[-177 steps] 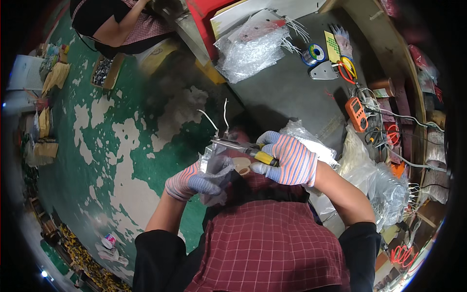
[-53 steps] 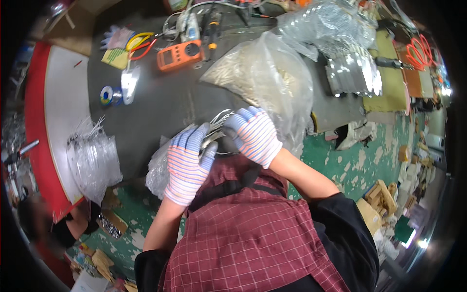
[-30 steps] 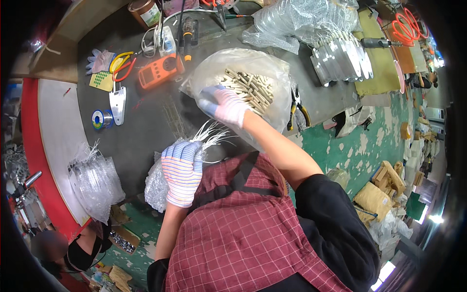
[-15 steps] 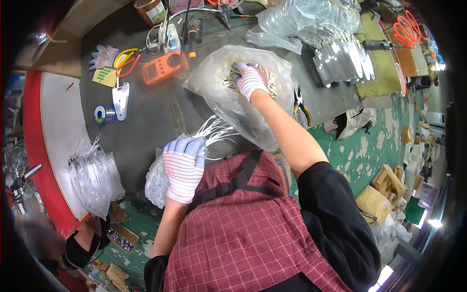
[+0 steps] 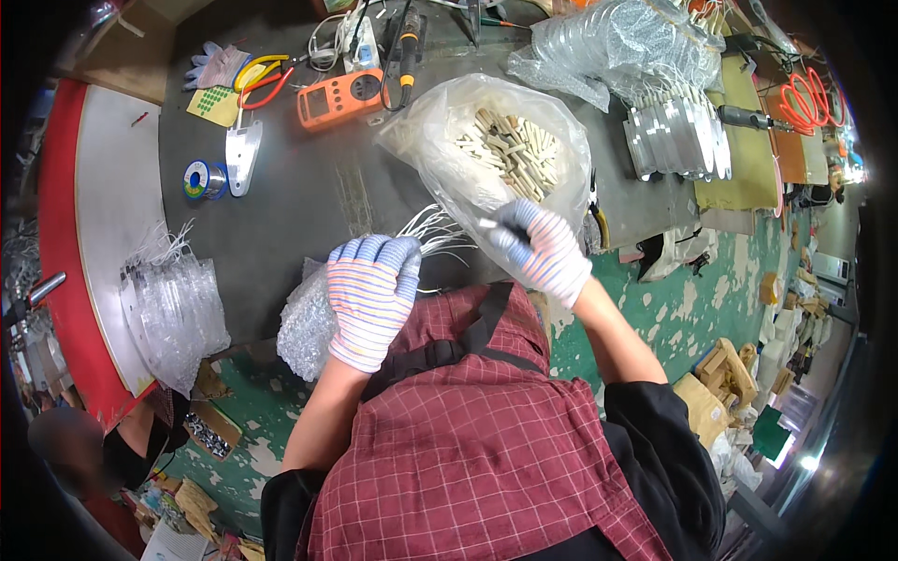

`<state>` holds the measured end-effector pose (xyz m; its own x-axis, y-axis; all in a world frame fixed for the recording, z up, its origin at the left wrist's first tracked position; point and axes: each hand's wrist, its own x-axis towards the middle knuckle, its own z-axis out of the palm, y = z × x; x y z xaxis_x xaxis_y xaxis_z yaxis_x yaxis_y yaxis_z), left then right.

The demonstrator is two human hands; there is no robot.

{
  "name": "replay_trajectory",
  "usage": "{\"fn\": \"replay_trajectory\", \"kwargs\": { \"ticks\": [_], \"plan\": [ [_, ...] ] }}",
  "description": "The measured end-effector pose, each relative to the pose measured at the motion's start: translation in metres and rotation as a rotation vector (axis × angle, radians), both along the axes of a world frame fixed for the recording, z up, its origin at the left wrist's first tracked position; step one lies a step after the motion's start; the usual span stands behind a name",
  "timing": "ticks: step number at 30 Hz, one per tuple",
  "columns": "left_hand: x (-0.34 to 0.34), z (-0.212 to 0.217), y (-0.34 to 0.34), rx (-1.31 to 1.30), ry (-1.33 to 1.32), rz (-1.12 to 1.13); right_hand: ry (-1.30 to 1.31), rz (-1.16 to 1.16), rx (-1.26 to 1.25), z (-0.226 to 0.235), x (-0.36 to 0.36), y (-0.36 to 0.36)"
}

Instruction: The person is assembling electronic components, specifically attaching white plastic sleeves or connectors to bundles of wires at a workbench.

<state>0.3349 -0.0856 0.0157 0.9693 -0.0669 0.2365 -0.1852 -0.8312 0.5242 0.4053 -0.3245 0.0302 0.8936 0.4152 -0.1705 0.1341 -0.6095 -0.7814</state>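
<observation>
The right hand (image 5: 545, 251), in a striped knit glove, is closed around a small pale piece (image 5: 490, 224) pinched at its fingertips, just at the near edge of a clear plastic bag (image 5: 440, 140). That bag lies open on the dark worktable (image 5: 299, 187) and holds a heap of small cream-coloured blocks (image 5: 513, 151).

The left hand (image 5: 369, 290), gloved the same way, is clenched over a bundle of thin white wires (image 5: 430, 229) whose free ends fan out toward the right hand and the bag. What else sits under its palm cannot be told. Just beside that hand, at the table's near edge, lies a crumpled sheet of bubble wrap (image 5: 307, 323).

Farther out on the table, an orange meter (image 5: 341, 98) sits to the left of the bag, with red and yellow pliers (image 5: 262, 77) and a spare pair of gloves (image 5: 213, 65) beyond it. A spool of solder (image 5: 201, 179) rests by a flat metal piece (image 5: 241, 157). At the left, on a white board with a red rim (image 5: 103, 187), lies a stack of clear bags with wires (image 5: 173, 313). To the right of the bag stands a row of flat metal plates (image 5: 675, 138), and another clear bag (image 5: 608, 42) lies behind them.
</observation>
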Motion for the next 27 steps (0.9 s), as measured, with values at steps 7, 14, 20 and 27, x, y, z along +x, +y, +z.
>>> {"fn": "replay_trajectory", "kwargs": {
  "ticks": [7, 14, 20, 27],
  "plan": [
    [0.001, 0.000, 0.000, -0.028, -0.033, -0.014, -0.108, 0.004, 0.039, -0.016, -0.020, 0.019],
    [-0.001, -0.004, 0.001, -0.024, -0.056, -0.005, -0.135, 0.057, 0.000, -0.023, -0.017, 0.017],
    [0.000, -0.003, 0.001, -0.030, -0.062, -0.010, -0.145, 0.067, 0.003, -0.018, -0.017, 0.021],
    [-0.004, -0.004, 0.002, -0.009, -0.035, -0.024, -0.465, 0.258, -0.218, -0.010, -0.012, 0.037]
  ]
}}
